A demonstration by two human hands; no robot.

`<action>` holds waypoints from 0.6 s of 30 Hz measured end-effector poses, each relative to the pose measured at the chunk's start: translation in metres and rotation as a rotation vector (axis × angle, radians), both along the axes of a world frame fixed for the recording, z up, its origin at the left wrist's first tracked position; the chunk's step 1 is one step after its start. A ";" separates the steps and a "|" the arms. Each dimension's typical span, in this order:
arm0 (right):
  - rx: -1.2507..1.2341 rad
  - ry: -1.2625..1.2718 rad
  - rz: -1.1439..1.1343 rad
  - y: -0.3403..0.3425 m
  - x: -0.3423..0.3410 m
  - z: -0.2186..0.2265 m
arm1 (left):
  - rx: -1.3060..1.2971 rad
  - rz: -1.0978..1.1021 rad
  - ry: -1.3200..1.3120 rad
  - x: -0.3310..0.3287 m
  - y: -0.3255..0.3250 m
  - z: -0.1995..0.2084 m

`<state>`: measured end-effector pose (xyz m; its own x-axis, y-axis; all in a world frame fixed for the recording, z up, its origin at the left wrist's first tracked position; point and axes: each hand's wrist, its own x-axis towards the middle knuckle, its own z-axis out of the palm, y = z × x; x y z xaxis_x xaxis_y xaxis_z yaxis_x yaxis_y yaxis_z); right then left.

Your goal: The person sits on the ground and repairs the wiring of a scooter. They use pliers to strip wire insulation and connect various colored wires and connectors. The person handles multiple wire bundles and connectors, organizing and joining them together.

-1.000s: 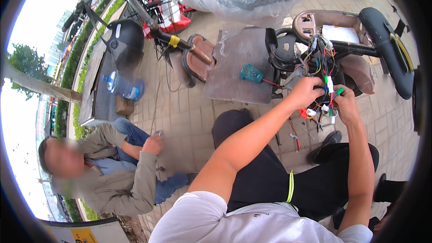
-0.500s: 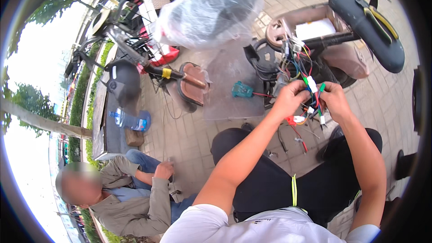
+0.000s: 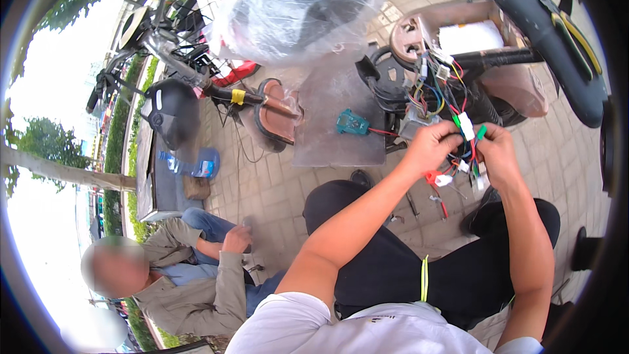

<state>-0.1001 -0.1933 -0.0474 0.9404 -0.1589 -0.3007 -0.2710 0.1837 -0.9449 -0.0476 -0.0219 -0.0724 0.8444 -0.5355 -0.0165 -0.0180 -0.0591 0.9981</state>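
Both my hands are at a bundle of coloured wires (image 3: pixel 473 149) that comes out of a partly dismantled electric scooter (image 3: pixel 501 59). My left hand (image 3: pixel 431 147) is closed in a pinch on the wires, beside a white plug connector (image 3: pixel 466 126). Just to its right, my right hand (image 3: pixel 500 157) pinches a wire with a green connector (image 3: pixel 481 132) at its fingertips. The exact grip points are partly hidden by my fingers. Below the hands hang a red connector (image 3: pixel 432 177) and a white one (image 3: pixel 443 180).
A teal meter (image 3: pixel 352 122) with a red lead lies on the scooter's flat footboard (image 3: pixel 334 151). Tools and a red-tipped lead (image 3: pixel 443 208) are on the paving between my feet. A person (image 3: pixel 196 269) sits at left, near a water bottle (image 3: pixel 206 164) and a black helmet (image 3: pixel 171 113).
The view has shifted slightly, so the scooter sits a little further right. Both hands stay at the wires; the right hand has turned slightly around the green connector.
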 end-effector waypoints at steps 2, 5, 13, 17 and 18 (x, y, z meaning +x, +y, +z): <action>-0.002 0.014 -0.002 0.006 -0.002 0.000 | -0.060 0.016 0.023 -0.003 0.002 -0.005; 0.030 0.017 0.016 0.013 -0.001 0.003 | -0.019 0.039 -0.023 -0.005 0.008 -0.002; -0.023 -0.005 0.043 0.009 0.000 0.004 | 0.085 0.047 -0.054 0.003 0.005 0.004; -0.029 0.016 0.147 0.014 0.006 0.001 | -0.086 0.093 0.141 0.004 0.021 -0.006; -0.003 0.015 0.119 0.014 0.006 -0.005 | -0.224 0.091 0.267 0.002 0.021 -0.009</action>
